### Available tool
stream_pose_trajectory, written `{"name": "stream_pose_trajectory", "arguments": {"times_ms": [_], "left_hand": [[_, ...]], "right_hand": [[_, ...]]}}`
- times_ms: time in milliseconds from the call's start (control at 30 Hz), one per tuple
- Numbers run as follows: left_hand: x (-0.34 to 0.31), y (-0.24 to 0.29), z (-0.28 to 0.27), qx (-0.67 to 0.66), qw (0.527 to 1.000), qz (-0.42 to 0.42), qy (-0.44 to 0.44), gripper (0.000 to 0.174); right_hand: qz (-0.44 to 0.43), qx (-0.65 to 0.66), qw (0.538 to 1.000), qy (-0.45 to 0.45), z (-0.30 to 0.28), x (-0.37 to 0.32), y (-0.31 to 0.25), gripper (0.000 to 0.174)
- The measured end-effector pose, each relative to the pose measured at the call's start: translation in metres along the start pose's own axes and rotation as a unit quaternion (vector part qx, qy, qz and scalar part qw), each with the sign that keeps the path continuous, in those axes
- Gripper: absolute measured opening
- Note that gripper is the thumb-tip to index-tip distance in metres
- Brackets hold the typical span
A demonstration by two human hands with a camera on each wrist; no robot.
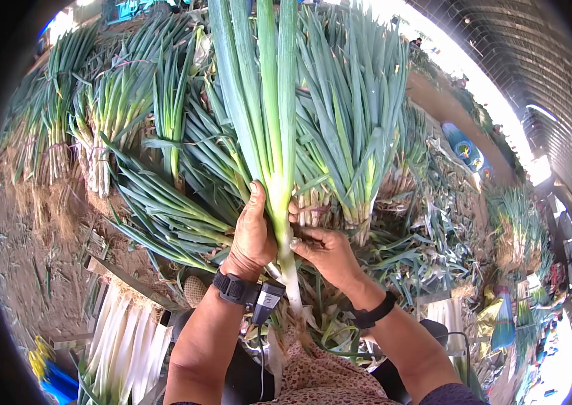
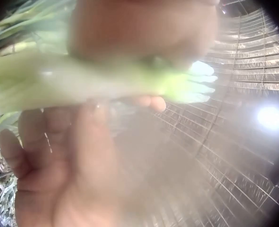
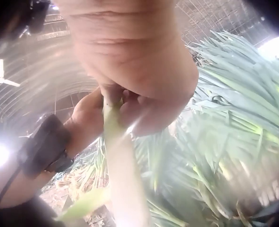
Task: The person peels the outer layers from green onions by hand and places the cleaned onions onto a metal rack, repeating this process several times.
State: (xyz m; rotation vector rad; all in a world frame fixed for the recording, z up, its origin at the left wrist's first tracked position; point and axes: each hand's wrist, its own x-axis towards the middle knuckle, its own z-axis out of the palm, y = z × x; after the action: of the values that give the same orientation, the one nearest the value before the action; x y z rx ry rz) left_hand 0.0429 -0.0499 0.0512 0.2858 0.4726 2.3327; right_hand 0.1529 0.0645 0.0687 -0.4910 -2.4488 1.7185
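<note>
A large green onion (image 1: 279, 196) stands upright in the middle of the head view, green leaves up and white stem down. The left hand (image 1: 253, 233) grips it where the leaves meet the stem, thumb up along its side. Just lower on the right, the right hand (image 1: 330, 253) pinches the stem with thumb and fingers. In the right wrist view that hand (image 3: 139, 85) curls at the stalk (image 3: 123, 165), and a peeled-looking strip (image 3: 85, 205) slants off to the left. The left wrist view shows the stalk (image 2: 59, 80) blurred between fingers of both hands.
Bundles of green onions (image 1: 350, 115) stand behind, with more tied bundles (image 1: 107, 128) at left. Loose stalks (image 1: 171, 216) lie left of the hands. White stems (image 1: 127, 337) rest at the lower left, more (image 1: 445, 314) at lower right. Leaf scraps (image 1: 434, 236) cover the ground at right.
</note>
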Motion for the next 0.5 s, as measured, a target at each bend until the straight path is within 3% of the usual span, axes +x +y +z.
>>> {"name": "stream_pose_trajectory", "arguments": {"times_ms": [100, 200, 300, 400, 500], "left_hand": [[-0.001, 0.001, 0.001, 0.006, 1.0, -0.018, -0.005, 0.052], [0.0, -0.001, 0.001, 0.029, 0.999, -0.002, -0.041, 0.058], [-0.002, 0.003, 0.005, 0.016, 0.998, -0.027, -0.056, 0.056], [-0.001, -0.003, 0.002, 0.011, 0.996, -0.041, -0.08, 0.055], [0.001, -0.007, -0.003, -0.018, 0.995, -0.071, -0.066, 0.055]], "right_hand": [[0.036, -0.023, 0.999, -0.028, -0.004, -0.002, -0.02, 0.022], [0.029, -0.046, 0.999, 0.001, -0.002, -0.003, -0.018, 0.018], [-0.004, -0.082, 0.995, 0.052, -0.003, 0.003, 0.002, 0.018], [0.039, -0.014, 0.998, 0.052, -0.003, 0.009, 0.015, 0.01], [0.04, -0.056, 0.997, 0.037, -0.004, 0.016, 0.055, 0.01]]}}
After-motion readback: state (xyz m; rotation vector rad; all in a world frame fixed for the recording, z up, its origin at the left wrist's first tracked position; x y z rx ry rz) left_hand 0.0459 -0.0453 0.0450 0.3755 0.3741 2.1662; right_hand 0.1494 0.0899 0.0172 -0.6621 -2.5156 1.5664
